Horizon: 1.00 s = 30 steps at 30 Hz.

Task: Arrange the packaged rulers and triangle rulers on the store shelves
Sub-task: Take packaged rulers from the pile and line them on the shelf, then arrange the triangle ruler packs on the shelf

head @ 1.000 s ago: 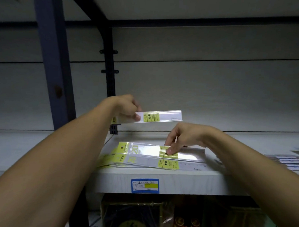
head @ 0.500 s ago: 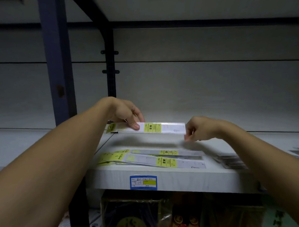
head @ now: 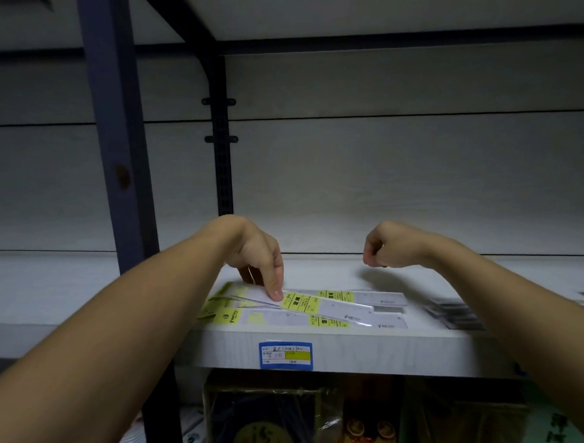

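Several packaged rulers in clear sleeves with yellow-green labels lie in a loose pile point(head: 325, 318) near the front of the white shelf point(head: 356, 345). My left hand point(head: 259, 259) pinches the left end of the top packaged ruler point(head: 334, 306), which lies slanted across the pile. My right hand point(head: 390, 247) hovers above the shelf to the right of the pile, its fingers curled and holding nothing.
A blue price tag point(head: 285, 355) sticks to the shelf's front edge. Dark packaged items point(head: 455, 314) lie on the shelf at the right. A dark blue upright post point(head: 117, 162) stands at the left. Boxed goods point(head: 292, 419) fill the shelf below.
My left hand has lowered the held ruler onto the pile. My right hand has let go of the ruler's right end and drawn back to the right.
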Each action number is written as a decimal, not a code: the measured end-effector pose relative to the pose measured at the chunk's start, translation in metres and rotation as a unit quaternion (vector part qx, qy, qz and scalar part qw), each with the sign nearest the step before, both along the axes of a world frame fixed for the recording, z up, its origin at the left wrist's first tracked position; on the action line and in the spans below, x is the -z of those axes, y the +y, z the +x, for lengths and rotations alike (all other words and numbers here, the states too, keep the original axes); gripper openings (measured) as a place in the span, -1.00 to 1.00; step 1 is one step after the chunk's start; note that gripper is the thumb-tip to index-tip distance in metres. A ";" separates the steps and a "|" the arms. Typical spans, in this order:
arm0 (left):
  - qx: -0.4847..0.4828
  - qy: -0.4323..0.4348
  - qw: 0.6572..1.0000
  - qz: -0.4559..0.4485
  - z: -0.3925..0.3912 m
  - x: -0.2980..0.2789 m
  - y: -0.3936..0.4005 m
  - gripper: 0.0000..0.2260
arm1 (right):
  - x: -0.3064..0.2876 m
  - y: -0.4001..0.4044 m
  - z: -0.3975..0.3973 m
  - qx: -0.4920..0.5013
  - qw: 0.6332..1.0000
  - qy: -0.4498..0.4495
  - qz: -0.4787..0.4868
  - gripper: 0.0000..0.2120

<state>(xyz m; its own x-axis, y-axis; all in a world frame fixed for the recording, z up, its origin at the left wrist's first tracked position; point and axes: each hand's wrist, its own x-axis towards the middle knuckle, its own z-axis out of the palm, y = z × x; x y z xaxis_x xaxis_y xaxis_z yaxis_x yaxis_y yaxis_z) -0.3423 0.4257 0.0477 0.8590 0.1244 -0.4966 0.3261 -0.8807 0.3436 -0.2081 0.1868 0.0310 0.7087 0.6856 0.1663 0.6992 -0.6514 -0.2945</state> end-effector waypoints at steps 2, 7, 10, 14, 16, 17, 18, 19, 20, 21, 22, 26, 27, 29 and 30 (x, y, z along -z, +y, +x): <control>-0.001 0.005 1.000 0.000 0.000 -0.003 -0.002 -0.76 | 0.001 0.005 0.000 -0.006 1.000 -0.009 -0.001 -0.84; 0.006 -0.042 0.999 -0.001 0.002 -0.012 -0.001 -0.72 | -0.001 0.011 -0.002 -0.029 0.999 -0.024 0.021 -0.89; 0.001 -0.141 0.990 0.020 0.013 -0.014 0.005 -0.77 | -0.004 0.010 -0.002 -0.035 0.998 -0.036 0.031 -0.91; 0.014 -0.238 0.971 0.035 0.035 -0.008 0.006 -0.89 | -0.005 -0.002 0.003 -0.040 0.997 -0.056 0.028 -0.93; 0.028 -0.269 0.963 0.018 0.044 -0.004 -0.002 -0.90 | -0.004 -0.013 0.006 -0.044 0.997 -0.049 0.027 -0.90; 0.037 -0.281 0.959 0.016 0.049 -0.003 -0.008 -0.89 | -0.004 -0.020 0.008 -0.046 0.998 -0.045 0.026 -0.87; 0.049 -0.289 0.956 0.018 0.054 -0.003 -0.014 -0.88 | -0.004 -0.028 0.010 -0.049 0.998 -0.041 0.024 -0.85; 0.062 -0.294 0.953 0.020 0.059 -0.003 -0.021 -0.87 | -0.004 -0.036 0.013 -0.052 0.998 -0.036 0.023 -0.84; 0.075 -0.300 0.951 0.023 0.064 -0.004 -0.029 -0.86 | -0.005 -0.045 0.016 -0.054 0.998 -0.032 0.022 -0.83; 0.085 -0.307 0.948 0.024 0.068 -0.004 -0.037 -0.86 | -0.005 -0.055 0.019 -0.055 0.998 -0.029 0.021 -0.83; 0.090 -0.318 0.944 0.021 0.074 -0.005 -0.047 -0.86 | -0.006 -0.065 0.022 -0.055 0.998 -0.027 0.023 -0.81; 0.097 -0.351 0.931 0.012 0.096 -0.002 -0.094 -0.86 | -0.004 -0.108 0.039 -0.064 0.996 -0.041 0.036 -0.77; 0.100 -0.355 0.929 0.020 0.103 0.001 -0.106 -0.86 | -0.003 -0.120 0.044 -0.067 0.996 -0.045 0.040 -0.77; 0.099 -0.363 0.926 0.035 0.117 0.005 -0.132 -0.86 | 0.000 -0.146 0.053 -0.078 0.995 -0.044 0.048 -0.77; 0.095 -0.365 0.925 0.040 0.123 0.006 -0.144 -0.85 | 0.001 -0.158 0.057 -0.086 0.994 -0.043 0.052 -0.76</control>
<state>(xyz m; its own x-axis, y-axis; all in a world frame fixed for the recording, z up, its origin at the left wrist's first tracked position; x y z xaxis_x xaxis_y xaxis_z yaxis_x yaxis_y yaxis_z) -0.2192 0.2818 0.0419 0.9721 -0.0511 0.2291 -0.1296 -0.9306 0.3423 -0.1510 0.0291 0.0298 0.5628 0.7716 0.2966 0.8230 -0.4894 -0.2883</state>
